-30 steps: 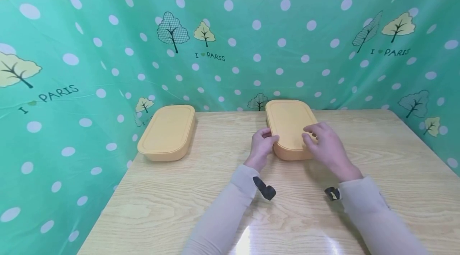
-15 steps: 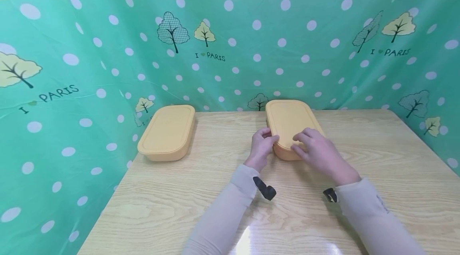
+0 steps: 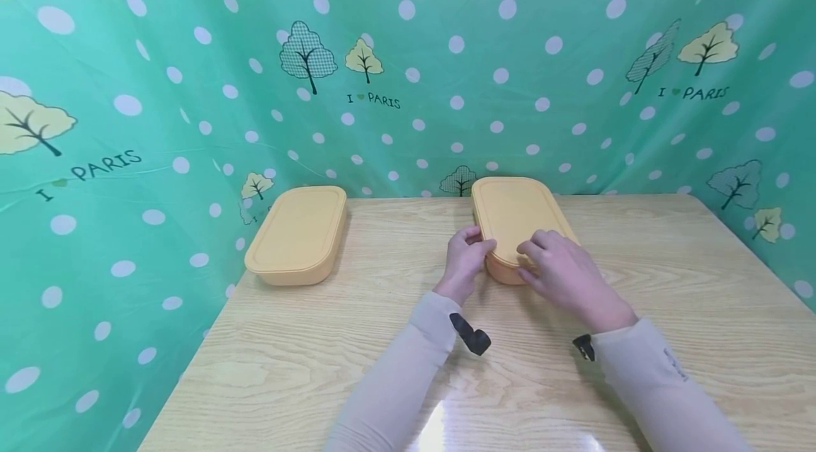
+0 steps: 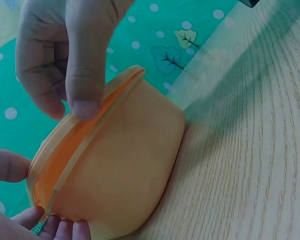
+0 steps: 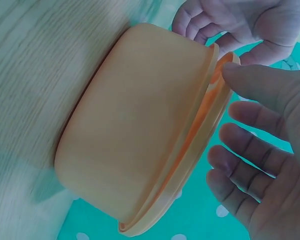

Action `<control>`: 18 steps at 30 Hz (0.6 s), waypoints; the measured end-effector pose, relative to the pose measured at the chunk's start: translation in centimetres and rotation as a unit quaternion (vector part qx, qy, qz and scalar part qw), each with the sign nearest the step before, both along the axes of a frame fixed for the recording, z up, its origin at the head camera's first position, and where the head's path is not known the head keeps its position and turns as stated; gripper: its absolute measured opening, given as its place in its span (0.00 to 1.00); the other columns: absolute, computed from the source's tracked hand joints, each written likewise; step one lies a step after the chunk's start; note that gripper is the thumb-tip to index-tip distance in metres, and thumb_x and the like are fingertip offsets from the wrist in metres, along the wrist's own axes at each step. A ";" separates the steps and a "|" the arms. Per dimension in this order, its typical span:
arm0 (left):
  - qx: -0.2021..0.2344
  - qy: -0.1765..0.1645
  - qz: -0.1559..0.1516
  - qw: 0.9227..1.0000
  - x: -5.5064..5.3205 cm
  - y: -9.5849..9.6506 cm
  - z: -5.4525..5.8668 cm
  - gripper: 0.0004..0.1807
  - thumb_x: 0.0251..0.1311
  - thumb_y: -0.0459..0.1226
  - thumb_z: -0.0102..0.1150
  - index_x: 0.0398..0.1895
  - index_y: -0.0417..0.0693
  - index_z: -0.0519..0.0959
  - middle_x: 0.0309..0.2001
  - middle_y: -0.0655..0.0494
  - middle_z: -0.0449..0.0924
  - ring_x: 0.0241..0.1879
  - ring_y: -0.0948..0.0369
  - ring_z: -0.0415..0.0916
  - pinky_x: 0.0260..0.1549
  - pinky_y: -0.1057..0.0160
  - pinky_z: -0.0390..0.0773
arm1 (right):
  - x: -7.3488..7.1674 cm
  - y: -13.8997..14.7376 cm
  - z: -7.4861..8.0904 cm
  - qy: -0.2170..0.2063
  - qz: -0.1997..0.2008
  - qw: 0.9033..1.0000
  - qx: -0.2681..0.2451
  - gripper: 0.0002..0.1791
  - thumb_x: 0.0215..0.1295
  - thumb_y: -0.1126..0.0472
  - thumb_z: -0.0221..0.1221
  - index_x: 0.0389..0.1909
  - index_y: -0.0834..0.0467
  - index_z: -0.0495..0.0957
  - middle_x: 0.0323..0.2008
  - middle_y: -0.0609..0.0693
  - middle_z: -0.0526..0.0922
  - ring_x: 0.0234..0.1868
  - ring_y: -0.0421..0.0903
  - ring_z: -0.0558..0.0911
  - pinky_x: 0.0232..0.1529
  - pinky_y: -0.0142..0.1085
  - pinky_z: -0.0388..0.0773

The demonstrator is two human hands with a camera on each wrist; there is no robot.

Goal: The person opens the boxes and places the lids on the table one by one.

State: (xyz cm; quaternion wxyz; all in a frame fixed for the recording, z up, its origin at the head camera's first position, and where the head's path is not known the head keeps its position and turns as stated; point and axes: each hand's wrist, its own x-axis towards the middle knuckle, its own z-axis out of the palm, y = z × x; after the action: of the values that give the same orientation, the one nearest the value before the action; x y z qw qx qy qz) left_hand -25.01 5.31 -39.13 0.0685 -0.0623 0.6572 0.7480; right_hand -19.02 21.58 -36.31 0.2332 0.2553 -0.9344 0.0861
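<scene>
On the right of the head view stands a yellow lunch box (image 5: 120, 110), its long side running away from me. Its lid (image 3: 510, 211) is raised along the near end, and a narrow gap between rim and lid shows in both wrist views. My left hand (image 3: 465, 264) holds the box's near left corner, thumb at the lid's edge and fingers against the side. At the near end, my right hand (image 3: 567, 282) has its thumb on the lid's rim and the index fingertip close above, in a pinch; the other fingers are spread loosely over the lid.
A second yellow lunch box (image 3: 296, 232), with its lid on, sits at the back left of the wooden table (image 3: 287, 367). A green dotted cloth (image 3: 408, 83) hangs behind the table and along its sides. Dark straps (image 3: 470, 334) show at the cuffs.
My right hand has moved left and slightly down along the lid's near end, its thumb now at the rim. My left hand and both boxes have stayed in place.
</scene>
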 end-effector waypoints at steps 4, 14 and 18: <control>-0.001 0.000 0.000 1.000 0.1 0.0 0.1 0.24 0.54 0.31 0.64 0.56 0.40 0.73 0.45 0.53 0.75 0.45 0.58 0.75 0.50 0.56 0.76 | -0.1 0.0 -0.2 0.015 0.007 1.000 0.004 0.15 0.46 0.61 0.73 0.36 0.59 0.82 0.31 0.49 0.75 0.30 0.47 0.73 0.26 0.37 0.71; -0.005 -0.002 0.002 1.000 0.1 0.1 0.2 0.23 0.54 0.31 0.64 0.55 0.41 0.73 0.45 0.54 0.76 0.46 0.59 0.75 0.49 0.60 0.76 | -0.1 -0.1 -0.6 0.028 0.026 0.999 0.011 0.11 0.46 0.66 0.72 0.30 0.57 0.81 0.27 0.46 0.71 0.27 0.46 0.70 0.24 0.35 0.69; -0.003 -0.003 0.005 1.000 0.1 0.1 0.1 0.23 0.54 0.30 0.64 0.55 0.40 0.73 0.45 0.54 0.76 0.46 0.59 0.76 0.48 0.61 0.76 | -0.1 -0.1 -0.7 0.029 0.027 0.999 0.018 0.11 0.46 0.66 0.71 0.31 0.56 0.81 0.27 0.46 0.71 0.27 0.46 0.71 0.24 0.35 0.69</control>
State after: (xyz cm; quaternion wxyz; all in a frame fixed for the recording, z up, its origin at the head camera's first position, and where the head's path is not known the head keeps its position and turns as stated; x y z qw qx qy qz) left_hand -24.96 5.41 -38.98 0.0666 -0.0685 0.6587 0.7464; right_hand -19.14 21.45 -36.96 0.2528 0.2867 -0.9215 0.0683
